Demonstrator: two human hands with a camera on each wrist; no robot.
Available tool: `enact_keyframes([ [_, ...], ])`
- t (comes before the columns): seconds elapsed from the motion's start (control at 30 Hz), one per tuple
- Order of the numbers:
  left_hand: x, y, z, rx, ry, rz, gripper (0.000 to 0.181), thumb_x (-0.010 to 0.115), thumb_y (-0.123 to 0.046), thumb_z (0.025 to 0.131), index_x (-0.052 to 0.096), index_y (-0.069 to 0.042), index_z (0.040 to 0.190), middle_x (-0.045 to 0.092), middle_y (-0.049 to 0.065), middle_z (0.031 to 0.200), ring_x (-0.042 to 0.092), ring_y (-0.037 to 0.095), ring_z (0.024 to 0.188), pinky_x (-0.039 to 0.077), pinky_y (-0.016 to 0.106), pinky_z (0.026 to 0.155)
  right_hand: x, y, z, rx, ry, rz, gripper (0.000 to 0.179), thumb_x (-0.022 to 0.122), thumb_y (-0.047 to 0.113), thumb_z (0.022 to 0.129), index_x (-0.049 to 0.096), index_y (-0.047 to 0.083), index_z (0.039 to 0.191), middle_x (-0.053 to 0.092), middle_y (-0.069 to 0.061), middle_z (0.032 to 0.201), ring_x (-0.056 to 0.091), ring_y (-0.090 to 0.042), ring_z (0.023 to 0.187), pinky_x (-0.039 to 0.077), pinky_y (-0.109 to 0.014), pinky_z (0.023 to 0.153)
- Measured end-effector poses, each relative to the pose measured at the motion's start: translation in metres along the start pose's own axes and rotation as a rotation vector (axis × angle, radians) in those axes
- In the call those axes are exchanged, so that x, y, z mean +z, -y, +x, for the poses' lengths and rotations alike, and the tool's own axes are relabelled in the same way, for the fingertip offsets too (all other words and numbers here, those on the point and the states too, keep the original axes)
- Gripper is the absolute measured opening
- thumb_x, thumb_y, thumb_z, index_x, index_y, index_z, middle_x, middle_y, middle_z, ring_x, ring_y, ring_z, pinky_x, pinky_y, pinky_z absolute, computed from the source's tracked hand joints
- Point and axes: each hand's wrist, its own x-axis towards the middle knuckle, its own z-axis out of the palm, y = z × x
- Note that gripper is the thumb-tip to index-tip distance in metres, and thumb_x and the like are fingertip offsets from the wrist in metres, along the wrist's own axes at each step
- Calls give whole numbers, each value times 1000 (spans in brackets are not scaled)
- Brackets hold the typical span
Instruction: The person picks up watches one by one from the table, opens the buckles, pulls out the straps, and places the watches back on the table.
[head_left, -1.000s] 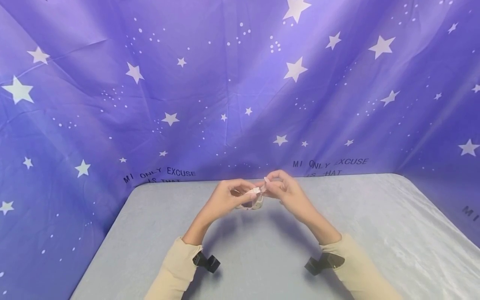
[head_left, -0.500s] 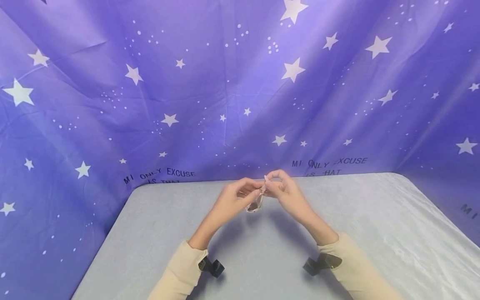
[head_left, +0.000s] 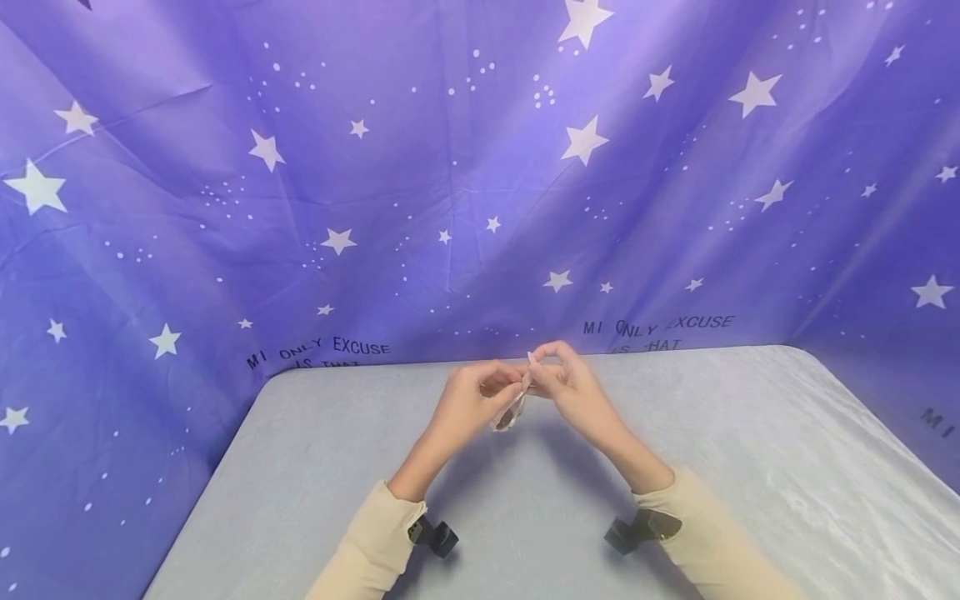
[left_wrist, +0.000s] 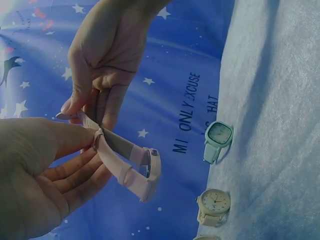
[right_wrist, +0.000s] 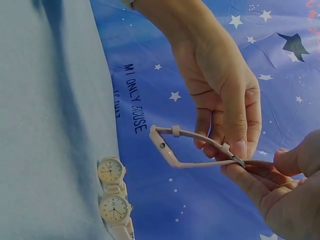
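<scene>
The background is filled by a purple curtain [head_left: 450, 179] printed with white stars and black lettering. Before it, a table [head_left: 532, 525] is covered in pale grey-blue cloth. Beige sleeves [head_left: 367, 546] are worn on both forearms. Above the table, the left hand [head_left: 468, 407] and the right hand [head_left: 576, 387] are held close together, and black wrist devices [head_left: 624, 535] are worn below them. A pink watch [left_wrist: 116, 162] is held up between the two hands, its strap bent into a loop. In the left wrist view, a teal watch [left_wrist: 219, 132] and a cream watch [left_wrist: 215, 201] are seen at the cloth's edge; in the right wrist view, two pale round watches [right_wrist: 114, 209] are seen close together. The case [left_wrist: 154, 174] is touched by neither hand and is hung clear of both grips, at the loop's far end. The strap's free end [left_wrist: 88, 121] is pinched between right thumb and fingers. The buckle [right_wrist: 238, 160], where the strap halves meet, is pinched by the left thumb and fingers.
</scene>
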Motion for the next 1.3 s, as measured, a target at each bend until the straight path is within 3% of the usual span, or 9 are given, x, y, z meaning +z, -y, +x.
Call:
enact_keyframes([
  [0.53,7,0,-3,-2,-84,-45,4,76,-8,89,76,-5,90,78,8,85,73,13,73,63,26,66,6,-1,-2,-21,-39,13,23,47,4,106,42,-11,123,67,-34,120,68,-45,113,56,-39,102],
  [0.7,3,3,-2,-74,-19,-143,9,75,-5,88,78,-3,96,78,11,96,74,17,79,62,23,70,6,-1,-1,-8,-57,13,22,47,6,107,42,-9,123,66,-33,124,69,-45,113,56,-38,101],
  [0.9,-5,4,-1,-172,75,-275,24,77,0,84,76,-3,108,75,15,111,74,21,90,63,28,76,5,0,-1,-18,-82,10,22,47,6,107,42,-7,123,66,-34,123,69,-44,112,57,-36,99],
  [1.13,-7,7,0,-202,111,-326,24,77,-1,87,66,3,108,73,23,100,70,16,81,60,25,72,6,2,-2,-77,-56,53,20,46,5,107,41,-8,122,66,-35,122,67,-44,116,56,-34,100],
  [1.3,-8,4,1,-282,165,-491,31,72,0,91,61,3,119,74,26,101,66,14,73,54,22,63,6,2,-2,-107,-47,19,22,47,8,107,41,-8,121,66,-33,125,67,-43,117,55,-36,103],
])
